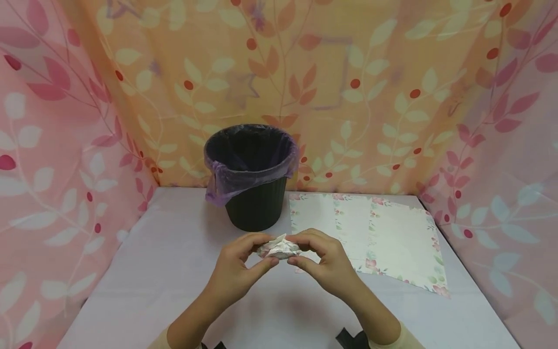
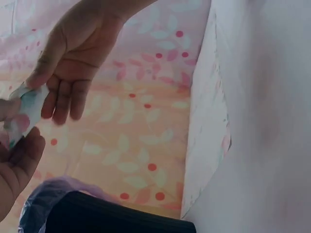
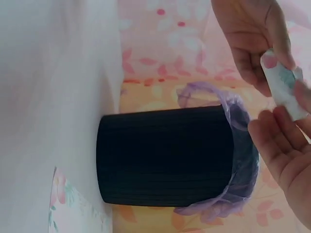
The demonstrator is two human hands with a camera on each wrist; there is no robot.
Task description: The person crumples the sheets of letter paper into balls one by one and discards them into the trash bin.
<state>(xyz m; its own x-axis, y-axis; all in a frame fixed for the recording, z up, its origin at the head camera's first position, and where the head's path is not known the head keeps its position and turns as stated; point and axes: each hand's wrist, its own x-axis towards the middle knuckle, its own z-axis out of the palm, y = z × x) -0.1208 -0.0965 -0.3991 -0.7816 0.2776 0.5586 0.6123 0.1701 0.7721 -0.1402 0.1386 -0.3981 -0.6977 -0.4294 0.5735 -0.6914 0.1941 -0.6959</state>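
1. Nearest to the camera, the left hand (image 1: 237,264) and the right hand (image 1: 324,261) meet above the table (image 1: 174,291), and between them they pinch a crumpled paper ball (image 1: 279,248).
2. Each hand grips the ball with thumb and fingertips curled around one end, left on the left end and right on the right end. I judge this two-sided grip presses the paper smaller, because the ball is already tight and wrinkled.
3. In the left wrist view the ball (image 2: 24,114) shows a floral print, and the other fingers (image 2: 63,99) of the right hand hang relaxed below the pinch.
4. The ball is held in the air, not touching the table.
5. Just behind the hands, on the right side, flat sheets of floral paper (image 1: 383,237) lie on the table, overlapping each other. Probably they are placed there to stay within easy reach.
6. Farther back stands a black waste bin (image 1: 255,198) with a purple bag liner (image 1: 244,172) folded over its rim. It stands upright, its mouth open to the hands.
7. Behind everything hangs a leaf-pattern curtain (image 1: 348,72).
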